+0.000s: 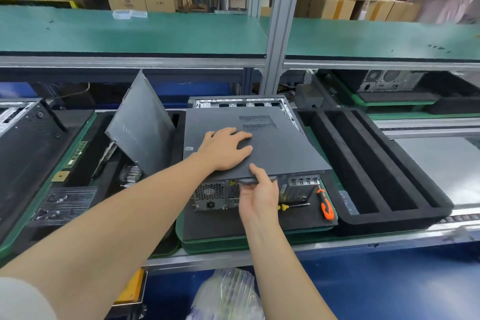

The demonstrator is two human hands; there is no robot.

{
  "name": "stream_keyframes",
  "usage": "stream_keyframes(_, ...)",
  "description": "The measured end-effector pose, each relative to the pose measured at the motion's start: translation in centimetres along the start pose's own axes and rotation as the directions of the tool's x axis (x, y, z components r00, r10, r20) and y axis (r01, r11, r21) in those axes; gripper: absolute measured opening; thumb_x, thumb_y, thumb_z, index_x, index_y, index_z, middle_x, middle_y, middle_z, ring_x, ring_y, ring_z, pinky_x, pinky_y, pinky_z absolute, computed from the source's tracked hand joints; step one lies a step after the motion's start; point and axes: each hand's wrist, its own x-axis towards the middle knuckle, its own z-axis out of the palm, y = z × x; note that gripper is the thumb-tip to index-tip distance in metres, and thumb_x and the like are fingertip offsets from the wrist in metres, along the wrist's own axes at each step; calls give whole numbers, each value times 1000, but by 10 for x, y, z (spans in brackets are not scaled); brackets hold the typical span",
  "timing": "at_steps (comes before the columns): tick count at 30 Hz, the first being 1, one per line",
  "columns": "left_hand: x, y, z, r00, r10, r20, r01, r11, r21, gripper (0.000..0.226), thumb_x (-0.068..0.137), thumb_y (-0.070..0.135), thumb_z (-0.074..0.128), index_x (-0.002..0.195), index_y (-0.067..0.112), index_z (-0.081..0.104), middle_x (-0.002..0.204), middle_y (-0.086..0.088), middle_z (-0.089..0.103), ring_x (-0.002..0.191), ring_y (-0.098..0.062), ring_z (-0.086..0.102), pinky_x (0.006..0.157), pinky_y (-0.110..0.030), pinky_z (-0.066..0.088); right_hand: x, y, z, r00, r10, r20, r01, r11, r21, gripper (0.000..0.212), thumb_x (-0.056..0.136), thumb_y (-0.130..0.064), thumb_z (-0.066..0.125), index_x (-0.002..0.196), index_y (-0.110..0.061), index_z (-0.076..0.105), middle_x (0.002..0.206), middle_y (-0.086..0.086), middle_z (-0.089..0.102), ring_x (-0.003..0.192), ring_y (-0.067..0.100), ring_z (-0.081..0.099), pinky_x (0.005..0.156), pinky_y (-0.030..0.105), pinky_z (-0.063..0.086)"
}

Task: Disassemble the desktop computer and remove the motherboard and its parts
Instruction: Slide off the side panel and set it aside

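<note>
A dark grey desktop computer lies flat on a black foam pad (298,221), its rear ports facing me. Its side cover panel (283,148) is on top, with a vent grille near the far right. My left hand (226,149) rests flat on the panel with fingers spread. My right hand (258,189) grips the pull handle at the panel's near edge, thumb on top and fingers curled under it. The power supply fan grille (209,191) shows at the rear left.
An orange-handled screwdriver (326,205) and a yellow-handled one (293,206) lie on the pad right of the case. A loose grey panel (141,127) leans at the left. A black slotted foam tray (374,163) sits right. Another computer (23,135) stands far left.
</note>
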Motion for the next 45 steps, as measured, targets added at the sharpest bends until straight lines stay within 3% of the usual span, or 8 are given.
stream_keyframes(5, 3, 7, -21, 998, -10, 54, 10, 1000, -4, 58, 97, 68, 37, 151, 50, 39, 164, -3, 35, 152, -23, 30, 121, -51, 16, -4, -10, 12, 1000, -29, 0, 29, 999, -16, 49, 86, 12, 64, 127, -14, 63, 120, 12, 74, 109, 32, 72, 84, 46, 62)
stream_keyframes(11, 15, 20, -46, 996, 3, 89, -3, 1000, -4, 64, 90, 79, 34, 149, 54, 39, 163, -1, 36, 149, -28, 33, 117, -54, 18, -1, -36, 23, 994, -111, -7, 111, 993, -42, 45, 85, 9, 65, 125, -13, 65, 116, 12, 76, 94, 28, 74, 66, 37, 61)
stream_keyframes(19, 57, 78, -79, 996, 70, 56, -72, 997, 30, 64, 89, 77, 35, 148, 53, 42, 161, -3, 39, 146, -31, 36, 113, -56, 22, 22, -97, 47, 982, -188, 3, 188, 981, -55, 51, 87, 3, 64, 137, -7, 59, 126, 17, 70, 91, 28, 69, 67, 36, 58)
stream_keyframes(22, 79, 109, -82, 994, 85, 71, -85, 996, -7, 61, 88, 74, 41, 144, 51, 47, 152, -5, 47, 140, -31, 42, 108, -53, 26, 37, -132, 47, 975, -222, -1, 221, 974, -41, 49, 88, 2, 63, 135, -8, 60, 113, 14, 74, 83, 25, 71, 64, 33, 58)
stream_keyframes(28, 131, 188, -68, 994, 89, 63, -82, 991, -110, 62, 84, 72, 43, 141, 51, 51, 151, 3, 51, 140, -27, 43, 106, -53, 28, 89, -227, 34, 960, -281, 6, 281, 958, -64, 39, 86, 4, 64, 123, -8, 63, 109, 13, 71, 76, 23, 68, 54, 27, 54)
stream_keyframes(36, 215, 318, -41, 1000, -3, 28, 8, 981, -194, 58, 85, 68, 46, 141, 51, 52, 150, 6, 53, 138, -28, 45, 107, -53, 29, 172, -373, 8, 974, -227, 25, 228, 963, -140, 30, 86, -2, 66, 111, -16, 59, 101, 9, 69, 58, 16, 66, 47, 22, 49)
stream_keyframes(42, 257, 384, 1, 998, -59, 20, 61, 878, -475, 62, 90, 70, 44, 147, 46, 47, 156, 10, 47, 141, -25, 44, 115, -53, 34, 218, -460, 0, 966, -256, 45, 256, 905, -341, 19, 83, -3, 69, 89, -18, 60, 87, 7, 68, 67, 22, 63, 53, 26, 50)
stream_keyframes(45, 274, 410, 23, 993, -113, 33, 101, 673, -733, 61, 91, 69, 51, 147, 44, 50, 152, 8, 51, 130, -20, 53, 108, -44, 44, 240, -495, 8, 955, -288, 69, 284, 825, -488, 20, 82, -1, 71, 80, -17, 58, 70, 4, 65, 48, 17, 56, 44, 19, 42)
